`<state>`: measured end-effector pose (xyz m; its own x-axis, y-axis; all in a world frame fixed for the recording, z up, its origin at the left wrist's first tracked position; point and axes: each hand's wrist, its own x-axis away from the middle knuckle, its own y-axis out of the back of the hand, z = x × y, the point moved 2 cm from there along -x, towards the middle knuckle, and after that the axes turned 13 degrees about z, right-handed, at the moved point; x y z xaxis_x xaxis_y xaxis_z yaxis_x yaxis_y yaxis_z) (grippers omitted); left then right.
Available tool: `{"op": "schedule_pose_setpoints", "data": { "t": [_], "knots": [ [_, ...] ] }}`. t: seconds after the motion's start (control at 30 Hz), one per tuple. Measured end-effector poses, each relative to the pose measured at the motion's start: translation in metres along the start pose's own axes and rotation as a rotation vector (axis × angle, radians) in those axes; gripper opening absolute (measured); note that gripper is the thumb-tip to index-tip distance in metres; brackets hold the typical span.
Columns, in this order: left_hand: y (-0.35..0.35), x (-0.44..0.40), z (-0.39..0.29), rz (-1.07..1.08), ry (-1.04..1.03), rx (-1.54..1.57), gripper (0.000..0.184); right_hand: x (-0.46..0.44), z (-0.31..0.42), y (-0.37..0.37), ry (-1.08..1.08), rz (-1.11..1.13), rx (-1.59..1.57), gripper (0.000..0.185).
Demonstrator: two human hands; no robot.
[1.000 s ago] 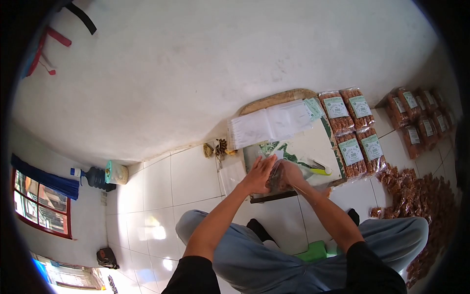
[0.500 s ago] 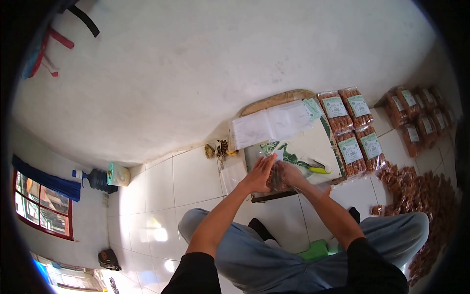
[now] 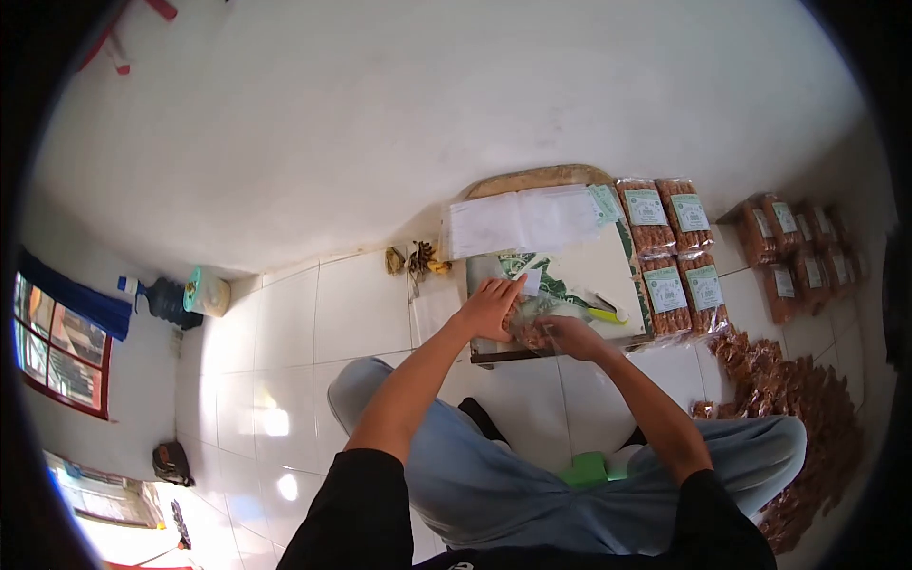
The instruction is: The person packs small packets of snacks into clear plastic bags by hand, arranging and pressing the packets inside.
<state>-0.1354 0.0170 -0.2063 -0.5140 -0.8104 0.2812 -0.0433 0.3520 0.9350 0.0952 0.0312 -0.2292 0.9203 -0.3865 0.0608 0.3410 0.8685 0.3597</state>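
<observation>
At the front edge of a low board, a clear plastic bag with brown pieces inside lies between my hands. My left hand is closed round its left side, near a small white paper. The bag's right side is in my right hand, whose fingers are bent and partly hidden. A yellow-green cutter rests on the board, right of the hands. Behind it lies a stack of clear plastic sleeves with green printed labels at the right end.
Filled, labelled packs stand right of the board, with more packs beyond. Loose small brown packets are heaped on the floor at right. Bananas lie by the wall. A green object sits between my legs.
The view has shifted, so the surroundings sit differently in it. My right hand has turned a little and lies slightly lower on the bag; both hands remain on it.
</observation>
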Motion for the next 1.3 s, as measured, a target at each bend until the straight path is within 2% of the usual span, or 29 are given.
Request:
{"op": "schedule_pose_setpoints", "data": {
  "t": [0.03,0.07,0.1,0.17,0.27,0.3,0.37,0.43,0.47,0.53,0.6,0.67,0.77,0.9,0.97,1.0,1.07,1.17,1.3],
  "knots": [
    [-0.003,0.002,0.001,-0.006,0.008,0.009,0.127,0.003,0.007,0.000,-0.047,0.083,0.061,0.038],
    [-0.003,0.001,0.002,-0.038,-0.008,-0.006,0.128,-0.006,-0.018,-0.006,-0.048,0.093,0.069,0.038],
    [-0.005,0.000,0.002,-0.066,-0.026,-0.023,0.130,-0.021,-0.063,-0.018,0.025,0.083,-0.128,0.038],
    [-0.005,-0.001,0.003,-0.058,-0.021,-0.008,0.131,-0.023,-0.080,-0.030,0.095,0.080,-0.320,0.037],
    [-0.003,-0.001,0.004,-0.035,-0.018,0.025,0.133,-0.016,-0.022,-0.029,0.190,-0.116,-0.115,0.033],
    [-0.003,0.000,0.003,-0.020,-0.020,0.047,0.134,-0.017,-0.004,-0.025,0.105,-0.114,0.081,0.035],
    [-0.003,0.001,0.000,-0.070,-0.036,0.051,0.133,-0.017,0.000,-0.025,0.019,-0.102,0.281,0.036],
    [-0.004,0.005,-0.001,-0.118,-0.047,0.060,0.133,-0.013,0.001,-0.028,-0.067,-0.346,0.016,0.038],
    [-0.004,0.004,0.000,-0.116,-0.056,0.072,0.133,-0.008,0.001,-0.023,-0.073,-0.334,0.019,0.038],
    [-0.003,0.005,-0.001,-0.116,-0.060,0.102,0.133,0.004,0.038,-0.009,-0.310,-0.168,-0.619,0.035],
    [-0.002,0.006,0.000,-0.152,-0.100,0.092,0.133,0.006,0.021,-0.009,-0.358,-0.167,-0.613,0.040],
    [-0.004,0.006,0.000,-0.163,-0.094,0.091,0.133,0.008,0.030,-0.008,-0.296,-0.218,-0.734,0.046],
    [-0.004,0.006,0.001,-0.173,-0.093,0.088,0.133,0.005,-0.001,-0.014,-0.260,-0.162,-0.854,0.050],
    [-0.003,0.008,-0.001,-0.173,-0.091,0.089,0.133,-0.002,0.006,-0.014,-0.299,-0.133,-0.738,0.050],
    [-0.002,0.008,-0.001,-0.161,-0.081,0.080,0.132,-0.007,0.016,-0.018,-0.386,-0.141,-0.580,0.050],
    [-0.003,0.007,0.000,-0.150,-0.074,0.062,0.132,-0.010,0.016,-0.022,-0.387,-0.139,-0.578,0.050],
    [-0.005,0.006,0.000,-0.158,-0.073,0.070,0.131,-0.017,0.014,-0.026,-0.339,-0.283,-0.584,0.047],
    [-0.008,0.004,0.001,-0.167,-0.070,0.071,0.130,-0.029,0.026,-0.028,-0.255,-0.285,-0.658,0.040],
    [-0.001,0.008,-0.001,-0.110,-0.064,0.085,0.129,-0.026,0.023,-0.023,-0.296,-0.180,-0.691,0.039]
  ]
}}
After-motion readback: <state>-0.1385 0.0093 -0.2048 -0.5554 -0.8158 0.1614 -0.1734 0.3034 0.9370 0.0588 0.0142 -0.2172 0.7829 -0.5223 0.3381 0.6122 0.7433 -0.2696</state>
